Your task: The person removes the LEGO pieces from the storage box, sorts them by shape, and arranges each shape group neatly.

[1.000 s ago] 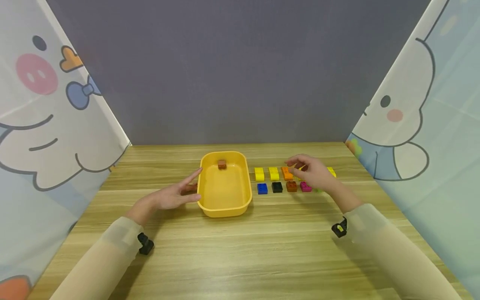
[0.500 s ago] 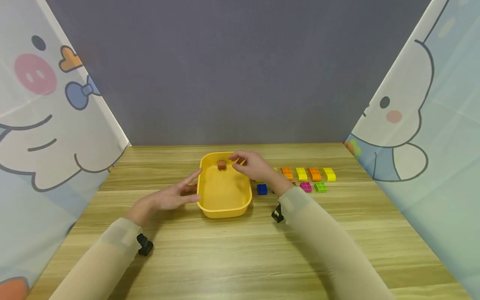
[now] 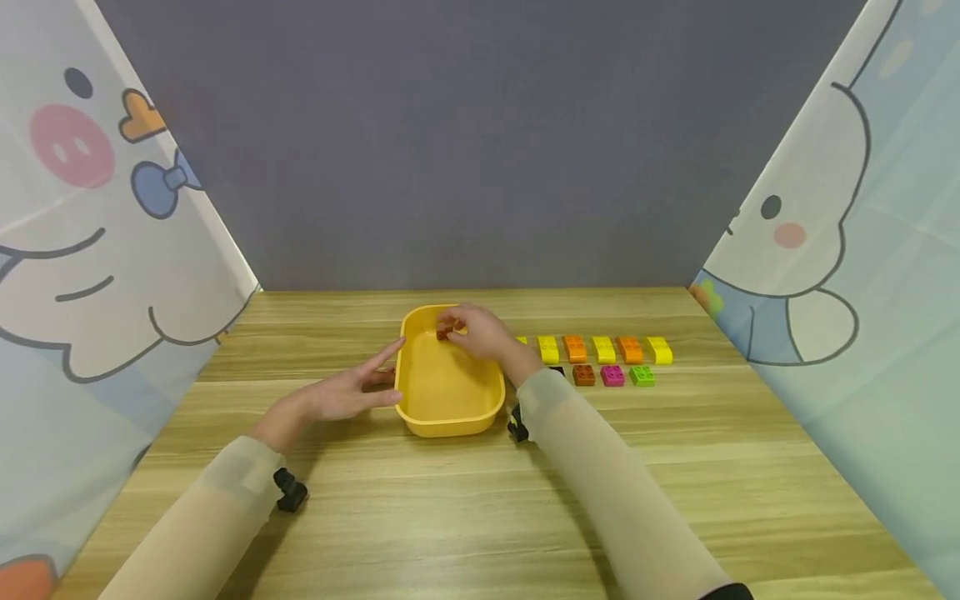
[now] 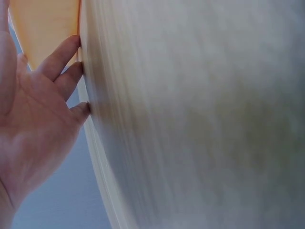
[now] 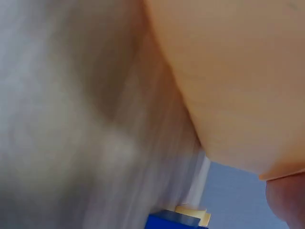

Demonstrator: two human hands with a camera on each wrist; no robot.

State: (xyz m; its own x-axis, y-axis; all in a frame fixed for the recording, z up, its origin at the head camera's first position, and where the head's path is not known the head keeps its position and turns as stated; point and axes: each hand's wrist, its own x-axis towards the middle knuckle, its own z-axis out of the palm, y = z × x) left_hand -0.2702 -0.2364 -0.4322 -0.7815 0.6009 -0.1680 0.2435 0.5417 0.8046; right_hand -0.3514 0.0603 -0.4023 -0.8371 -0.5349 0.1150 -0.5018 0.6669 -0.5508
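A yellow tray [image 3: 450, 429] stands on the table. At its left side, my left hand [image 3: 341, 396] rests with fingers spread and straight, thumb and forefinger touching the rim. In the left wrist view, that hand [image 4: 40, 105] has its fingertips down on the tabletop beside the tray's wall [image 4: 47, 28]. My right hand [image 3: 480, 335] reaches over the tray's right rim into its far end, thumb and fingers closed round a small reddish-brown toy brick [image 3: 442, 334]. The fingers hide most of this brick. In the right wrist view, only a bit of the right hand [image 5: 288, 200] shows beyond the tray wall.
Right of the tray, a back row has yellow bricks [image 3: 548, 349] and orange bricks [image 3: 575, 348]. In front are a black brick [image 3: 557, 370], a brown one [image 3: 583, 376], a magenta one [image 3: 612, 376] and a green one [image 3: 642, 376]. A blue brick [image 5: 169, 222] shows from the right wrist.
My right hand has moved left from above the brick rows into the tray and its fingers have closed on the brown brick. The left hand has stayed at the tray.
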